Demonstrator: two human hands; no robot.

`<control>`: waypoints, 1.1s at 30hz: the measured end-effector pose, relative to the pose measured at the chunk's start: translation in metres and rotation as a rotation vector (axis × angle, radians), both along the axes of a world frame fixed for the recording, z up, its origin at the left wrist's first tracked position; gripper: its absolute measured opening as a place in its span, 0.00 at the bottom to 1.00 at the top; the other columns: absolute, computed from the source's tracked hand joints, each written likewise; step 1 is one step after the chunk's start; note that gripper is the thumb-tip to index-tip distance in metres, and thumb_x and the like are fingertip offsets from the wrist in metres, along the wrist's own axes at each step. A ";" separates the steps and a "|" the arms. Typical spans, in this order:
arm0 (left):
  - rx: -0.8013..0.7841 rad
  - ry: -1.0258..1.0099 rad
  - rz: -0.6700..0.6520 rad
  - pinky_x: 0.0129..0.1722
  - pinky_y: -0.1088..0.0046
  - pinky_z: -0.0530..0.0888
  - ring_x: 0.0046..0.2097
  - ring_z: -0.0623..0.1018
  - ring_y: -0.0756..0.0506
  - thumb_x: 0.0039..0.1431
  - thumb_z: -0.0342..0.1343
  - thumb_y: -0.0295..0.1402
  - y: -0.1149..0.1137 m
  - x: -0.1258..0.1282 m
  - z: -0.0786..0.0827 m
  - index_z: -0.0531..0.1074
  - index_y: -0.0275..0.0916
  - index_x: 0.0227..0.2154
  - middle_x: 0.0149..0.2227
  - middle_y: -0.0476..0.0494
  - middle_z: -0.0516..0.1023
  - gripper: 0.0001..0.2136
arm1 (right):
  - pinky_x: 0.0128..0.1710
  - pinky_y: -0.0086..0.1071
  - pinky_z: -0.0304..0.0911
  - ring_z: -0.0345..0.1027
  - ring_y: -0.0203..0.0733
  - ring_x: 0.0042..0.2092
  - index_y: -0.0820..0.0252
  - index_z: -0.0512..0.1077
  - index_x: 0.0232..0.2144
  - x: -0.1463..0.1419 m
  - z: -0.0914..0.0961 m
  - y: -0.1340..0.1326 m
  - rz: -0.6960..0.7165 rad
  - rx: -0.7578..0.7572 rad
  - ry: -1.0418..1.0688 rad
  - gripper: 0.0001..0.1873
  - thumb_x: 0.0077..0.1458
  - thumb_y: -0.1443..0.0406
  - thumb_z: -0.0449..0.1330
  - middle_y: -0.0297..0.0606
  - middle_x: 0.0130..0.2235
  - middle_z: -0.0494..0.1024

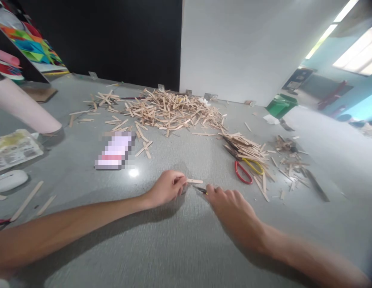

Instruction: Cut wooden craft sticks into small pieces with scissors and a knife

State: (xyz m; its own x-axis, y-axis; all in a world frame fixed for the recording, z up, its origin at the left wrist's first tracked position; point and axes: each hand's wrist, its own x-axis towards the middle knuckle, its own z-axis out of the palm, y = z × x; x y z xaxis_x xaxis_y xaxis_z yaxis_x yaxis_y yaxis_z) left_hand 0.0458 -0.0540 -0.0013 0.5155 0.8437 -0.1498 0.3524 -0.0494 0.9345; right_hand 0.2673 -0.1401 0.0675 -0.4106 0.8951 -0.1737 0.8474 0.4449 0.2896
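Observation:
My left hand point(168, 187) is closed in a pinch on a short wooden stick point(195, 181) that lies flat on the grey table point(180, 248). My right hand point(231, 208) is closed round a small tool with a dark tip and a yellow body point(201, 190). The tool's tip points at the stick, just below its right end. Both forearms reach in from the bottom corners.
A big heap of wooden sticks point(171, 110) lies at the back. A stacked bundle point(246, 146) sits over red and yellow scissors point(244, 170). A blurred phone point(114, 153), a white mouse point(9, 180), a pink cylinder point(24, 106) and loose sticks lie left. Scraps point(289, 160) lie right.

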 end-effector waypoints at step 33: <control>0.000 -0.276 0.075 0.31 0.79 0.79 0.30 0.82 0.50 0.72 0.60 0.35 -0.035 -0.016 0.106 0.79 0.38 0.42 0.31 0.48 0.84 0.06 | 0.23 0.31 0.51 0.62 0.34 0.21 0.54 0.65 0.33 0.023 0.023 -0.004 -0.004 0.008 0.788 0.19 0.79 0.56 0.49 0.27 0.22 0.70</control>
State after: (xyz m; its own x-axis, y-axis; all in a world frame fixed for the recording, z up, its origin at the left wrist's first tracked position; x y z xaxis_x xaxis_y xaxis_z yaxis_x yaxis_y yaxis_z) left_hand 0.0293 -0.0894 0.1048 0.4725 0.8813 -0.0123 0.0872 -0.0328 0.9957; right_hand 0.2903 -0.1440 0.0905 -0.4071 0.8967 0.1740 0.8060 0.4422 -0.3934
